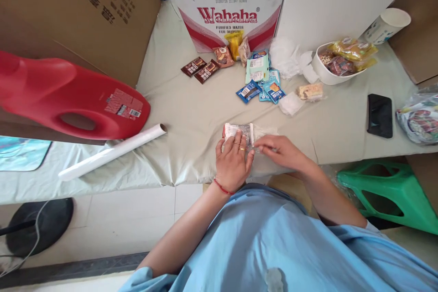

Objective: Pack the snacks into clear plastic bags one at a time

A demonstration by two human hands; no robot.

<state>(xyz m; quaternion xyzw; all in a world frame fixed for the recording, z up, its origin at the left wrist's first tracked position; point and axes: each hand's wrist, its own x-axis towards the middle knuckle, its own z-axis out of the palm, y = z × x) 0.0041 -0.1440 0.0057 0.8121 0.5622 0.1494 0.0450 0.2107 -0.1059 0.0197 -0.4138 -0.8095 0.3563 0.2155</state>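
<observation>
My left hand (233, 160) lies flat with its fingers spread over a small packet wrapped in clear plastic (243, 128), pressing it against the table. White, dark and reddish patches of the packet show past the fingertips; the rest is covered. Just to its right, my right hand (278, 149) is closed in a pinch at the edge of some clear plastic film (263, 134). The film stretches rightward from the packet over the cloth. How much of it lies between the fingertips is hard to see.
Behind are brown snack packets (207, 71), blue packets (249, 91), crumpled white tissue (286, 57) and a white bowl of snacks (328, 70). A wrapped biscuit (310, 91) and a phone (379, 115) lie rightward. Left are a white tube (112, 151) and a red jug (78, 100).
</observation>
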